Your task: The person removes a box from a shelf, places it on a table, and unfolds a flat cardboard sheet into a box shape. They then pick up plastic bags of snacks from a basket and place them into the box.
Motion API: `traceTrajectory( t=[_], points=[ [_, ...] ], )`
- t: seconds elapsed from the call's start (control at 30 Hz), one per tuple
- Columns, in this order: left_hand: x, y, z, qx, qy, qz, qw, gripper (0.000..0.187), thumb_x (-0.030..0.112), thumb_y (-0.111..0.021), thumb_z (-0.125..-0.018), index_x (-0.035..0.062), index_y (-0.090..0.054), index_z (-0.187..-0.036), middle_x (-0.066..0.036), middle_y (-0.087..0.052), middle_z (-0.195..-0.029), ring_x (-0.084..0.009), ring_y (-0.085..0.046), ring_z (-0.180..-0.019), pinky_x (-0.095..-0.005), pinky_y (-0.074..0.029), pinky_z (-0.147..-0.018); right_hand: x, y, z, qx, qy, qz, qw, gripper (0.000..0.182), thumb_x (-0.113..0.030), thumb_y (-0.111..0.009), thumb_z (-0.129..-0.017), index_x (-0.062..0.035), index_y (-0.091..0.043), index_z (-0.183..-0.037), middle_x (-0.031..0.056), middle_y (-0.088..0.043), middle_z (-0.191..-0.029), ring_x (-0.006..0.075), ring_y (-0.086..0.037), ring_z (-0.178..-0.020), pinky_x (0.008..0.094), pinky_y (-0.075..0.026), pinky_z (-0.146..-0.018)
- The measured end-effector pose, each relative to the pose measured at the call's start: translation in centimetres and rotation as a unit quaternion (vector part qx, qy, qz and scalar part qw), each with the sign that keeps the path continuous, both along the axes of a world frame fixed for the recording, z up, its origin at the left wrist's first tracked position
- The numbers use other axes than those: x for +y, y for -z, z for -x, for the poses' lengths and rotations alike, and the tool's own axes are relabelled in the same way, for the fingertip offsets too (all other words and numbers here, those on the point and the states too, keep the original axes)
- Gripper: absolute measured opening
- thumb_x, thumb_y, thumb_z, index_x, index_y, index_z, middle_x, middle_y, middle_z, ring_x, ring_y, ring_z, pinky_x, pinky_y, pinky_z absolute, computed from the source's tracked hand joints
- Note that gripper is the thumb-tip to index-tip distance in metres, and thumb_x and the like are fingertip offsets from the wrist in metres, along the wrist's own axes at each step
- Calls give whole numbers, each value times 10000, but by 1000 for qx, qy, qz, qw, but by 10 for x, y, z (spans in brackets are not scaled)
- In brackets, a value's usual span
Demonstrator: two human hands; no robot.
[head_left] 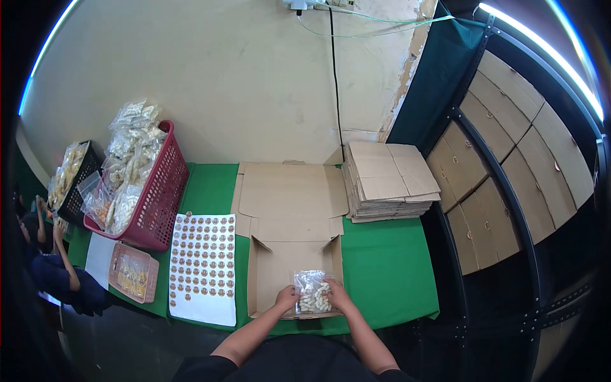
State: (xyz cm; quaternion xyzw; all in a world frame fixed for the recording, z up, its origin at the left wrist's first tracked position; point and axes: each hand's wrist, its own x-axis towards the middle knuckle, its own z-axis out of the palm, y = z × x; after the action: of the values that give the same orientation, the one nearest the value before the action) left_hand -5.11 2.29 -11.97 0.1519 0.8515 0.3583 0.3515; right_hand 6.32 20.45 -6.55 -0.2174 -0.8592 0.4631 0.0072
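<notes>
A clear plastic bag (312, 294) of pale, whitish pieces lies at the front right inside an open cardboard box (270, 275). My left hand (287, 298) grips the bag's left edge, fingers closed. On its right edge, my right hand (337, 295) is closed round the plastic. The box's lid (291, 191) is folded back, away from me, on the green cloth. Left of the box lies a white sheet of round brown stickers (202, 267).
A red basket (153, 197) heaped with filled bags stands at the left, with a black basket (76, 191) behind it. A pink tray (151, 286) holds small packets. Flattened cardboard (388, 175) is stacked at the right. Another person (67, 280) is at far left; shelves hold cartons (484, 223).
</notes>
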Motion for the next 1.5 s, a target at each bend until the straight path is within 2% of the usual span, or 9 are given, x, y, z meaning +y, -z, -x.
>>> traceTrajectory(
  t=[0.13, 0.37, 0.43, 0.47, 0.57, 0.63, 0.83, 1.03, 1.5],
  points=[
    [1, -9, -6, 20, -5, -9, 1000, 545, 356, -679, -750, 58, -498, -1169, -142, -648, -916, -268, -633, -824, -354, -490, -753, -1, 28, -7, -100, -87, -20, 991, 449, -56, -553, -784, -54, -491, -1229, 200, -470, -1265, 350, -442, -1176, 363, -352, -1003],
    [-11, -8, -6, 10, -7, -18, 1000, 579, 394, -655, -770, 50, -476, -1199, -147, -643, -911, -272, -627, -847, -362, -487, -762, 2, 18, -10, -22, -102, -71, 992, 433, -77, -557, -811, -49, -483, -1237, 182, -538, -1186, 306, -510, -1110, 358, -403, -946],
    [-15, -9, -4, -15, -22, -17, 1000, 593, 403, -651, -776, 45, -466, -1210, -142, -639, -896, -268, -623, -857, -361, -486, -761, 7, 4, -6, 13, 25, 143, 989, 392, -74, -545, -838, -47, -494, -1225, 134, -580, -1121, 217, -555, -1030, 315, -443, -874],
    [-18, -12, -5, -13, -28, -15, 999, 593, 403, -651, -776, 45, -466, -1210, -142, -639, -896, -268, -623, -857, -361, -486, -761, 9, -7, 0, 47, 42, 211, 975, 343, -74, -551, -847, -28, -513, -1185, 157, -523, -1212, 207, -551, -1056, 311, -470, -853],
    [-22, -24, -4, 20, -37, -27, 999, 606, 393, -653, -784, 52, -443, -1239, -136, -629, -930, -259, -621, -854, -356, -485, -772, 10, -51, 15, 28, 105, 220, 969, 349, -64, -558, -848, -16, -499, -1189, 143, -540, -1175, 196, -555, -1044, 305, -472, -842],
    [-23, -23, -1, -7, -70, -135, 988, 615, 378, -652, -796, 47, -416, -1257, -145, -607, -998, -250, -606, -901, -351, -477, -806, 8, -43, 25, 75, 111, 241, 961, 353, -69, -568, -849, -7, -488, -1187, 125, -551, -1148, 197, -564, -1010, 301, -480, -821],
    [-21, -75, 13, -31, -89, -231, 969, 560, 301, -599, -862, 41, -358, -1295, -169, -452, -1260, -243, -419, -1204, -355, -353, -999, -8, -4, 45, 182, 178, 353, 900, 293, -65, -544, -861, -17, -484, -1144, 109, -557, -1093, 213, -583, -968, 302, -495, -804],
    [-36, -113, 26, -121, -136, -406, 895, 530, 273, -589, -873, 37, -362, -1290, -162, -446, -1277, -239, -405, -1232, -345, -329, -1023, -43, -10, 64, 201, 176, 330, 905, 229, -52, -532, -864, -31, -501, -1089, 98, -569, -1045, 172, -590, -838, 293, -503, -718],
    [-192, -156, 156, -56, -127, -482, 865, 512, 233, -602, -867, 30, -374, -1277, -145, -461, -1241, -221, -426, -1201, -329, -347, -1000, -209, -93, 179, 276, 200, 288, 895, 155, -85, -519, -886, -40, -520, -1034, 68, -584, -960, 144, -582, -810, 248, -483, -696]
  ],
)
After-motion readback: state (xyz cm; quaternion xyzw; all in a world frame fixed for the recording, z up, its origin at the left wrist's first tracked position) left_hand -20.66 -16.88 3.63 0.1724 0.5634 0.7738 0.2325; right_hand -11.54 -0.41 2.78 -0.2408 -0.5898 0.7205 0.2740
